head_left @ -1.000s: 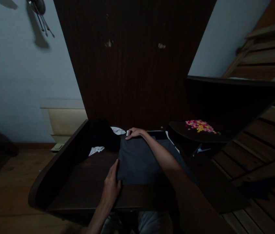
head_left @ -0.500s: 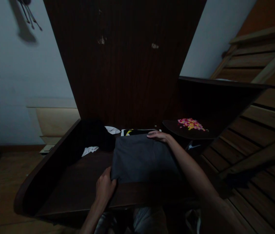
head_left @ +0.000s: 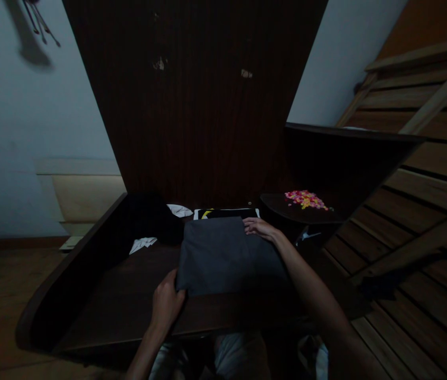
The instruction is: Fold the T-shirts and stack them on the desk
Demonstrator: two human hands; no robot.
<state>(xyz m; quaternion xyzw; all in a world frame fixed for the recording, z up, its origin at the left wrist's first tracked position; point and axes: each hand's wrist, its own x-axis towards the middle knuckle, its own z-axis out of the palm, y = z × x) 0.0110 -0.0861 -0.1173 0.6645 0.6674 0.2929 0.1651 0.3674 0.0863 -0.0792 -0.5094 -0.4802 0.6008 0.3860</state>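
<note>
A folded dark grey cloth lies on the dark wooden desk in front of me; it looks like a garment, but its exact kind does not show. My left hand is closed on the cloth's near left corner, thumb on top. Near the far edge, right of the middle, my right hand rests on the cloth with its fingers stretched out and slightly apart. Just behind the cloth lies a flat black item with a white border and a yellow mark, partly covered by it.
Left of the cloth, a black heap of fabric lies against the desk's raised side, with white pieces by it. Small pink and yellow pieces are spread on a corner shelf at right. A wooden slatted frame stands beyond.
My right hand has drawn back slightly from the cloth's far edge, its fingers now on the upper surface. My left hand keeps the near left corner. The view has shifted slightly.
</note>
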